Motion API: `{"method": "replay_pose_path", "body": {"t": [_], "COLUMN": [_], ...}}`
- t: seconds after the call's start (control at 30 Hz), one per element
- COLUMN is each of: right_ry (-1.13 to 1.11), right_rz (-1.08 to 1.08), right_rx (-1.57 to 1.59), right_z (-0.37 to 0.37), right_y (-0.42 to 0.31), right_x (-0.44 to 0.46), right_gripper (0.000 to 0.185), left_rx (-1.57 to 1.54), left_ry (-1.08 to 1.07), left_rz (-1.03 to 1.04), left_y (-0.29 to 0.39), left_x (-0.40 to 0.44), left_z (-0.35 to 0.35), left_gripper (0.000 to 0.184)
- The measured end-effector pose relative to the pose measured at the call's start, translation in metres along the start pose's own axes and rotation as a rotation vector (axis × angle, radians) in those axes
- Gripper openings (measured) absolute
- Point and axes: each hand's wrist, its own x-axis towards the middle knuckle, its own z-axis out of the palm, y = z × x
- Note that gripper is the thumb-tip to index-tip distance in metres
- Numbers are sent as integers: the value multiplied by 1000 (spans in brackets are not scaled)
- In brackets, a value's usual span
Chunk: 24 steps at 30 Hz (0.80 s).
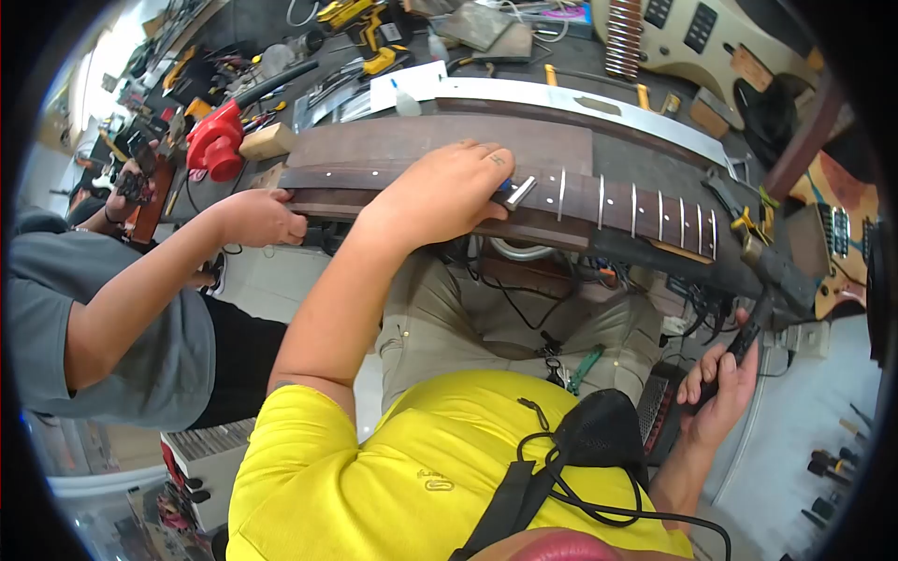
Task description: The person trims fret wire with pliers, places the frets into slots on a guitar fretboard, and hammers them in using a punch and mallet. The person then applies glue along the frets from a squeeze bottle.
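Observation:
My left hand (444, 192) rests on the dark wooden fretboard (580, 198) of a guitar neck lying along the bench edge. Its fingers are closed on a small shiny metal piece (521, 194) with a blue part beside it; its exact kind is unclear. Metal frets cross the board to the right of this hand, while small white dots mark the left stretch. Low at the right, my right hand (720, 383) grips the black handle of a hammer (769, 266), whose head is up near the neck's right end.
A co-worker's hand (267, 217) is at the neck's left end. Behind lie a wooden board (440, 136), a red blower (217, 140), a yellow drill (365, 37) and a white strip (599, 105). Pliers (734, 210) and guitar bodies (711, 42) are at the right.

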Motion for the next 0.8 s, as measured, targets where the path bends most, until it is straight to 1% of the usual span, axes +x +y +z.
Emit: {"method": "replay_pose_path", "body": {"t": [0.03, 0.07, 0.1, 0.17, 0.23, 0.3, 0.37, 0.43, 0.47, 0.5, 0.57, 0.6, 0.63, 0.7, 0.73, 0.8], "right_ry": [-19, -26, -16, 0, 5, -7, 8, -8, -1, -1, -26, -14, -15, -15, -15, -22], "right_rz": [3, -1, -8, -67, -96, -162, -199, -284, -302, -303, -345, -355, -358, -373, -377, -373], "right_rx": [12, 16, 12, 20, -8, 1, -4, 1, -2, 1, 18, 4, 6, -1, 2, -3], "right_z": [1, 1, 0, -1, -9, -14, -15, -18, -18, -18, -19, -18, -18, -18, -18, -19], "right_y": [-1, -4, -7, -14, -24, -36, -46, -53, -57, -60, -66, -68, -69, -70, -70, -68], "right_x": [1, 1, 2, 0, -1, 0, -2, -3, -4, -5, -7, -7, -7, -8, -8, -8], "right_gripper": [64, 66, 66, 69, 72, 76, 78, 78, 79, 79, 80, 81, 81, 81, 81, 81], "left_rx": [53, 54, 50, 142, 90, 137, 142, 198, 176, 179, 232, 313, 316, 214, 222, 219], "left_ry": [-15, 14, 17, 116, 149, 157, 194, 262, 305, 304, 325, 317, 319, 302, 317, 299], "left_rz": [-3, 59, 71, 163, 124, 76, 96, 163, 204, 204, 165, 176, 177, 76, 144, 139], "left_y": [1, -5, -7, -4, 3, 9, 11, 17, 16, 20, 31, 37, 43, 52, 51, 55], "left_x": [0, 0, 0, 2, 8, 11, 13, 15, 16, 16, 18, 19, 21, 25, 25, 24], "left_z": [-1, 4, 2, -10, -32, -52, -67, -84, -91, -98, -115, -125, -132, -143, -147, -156], "left_gripper": [47, 44, 44, 44, 50, 51, 51, 50, 50, 50, 48, 48, 48, 31, 36, 36]}}
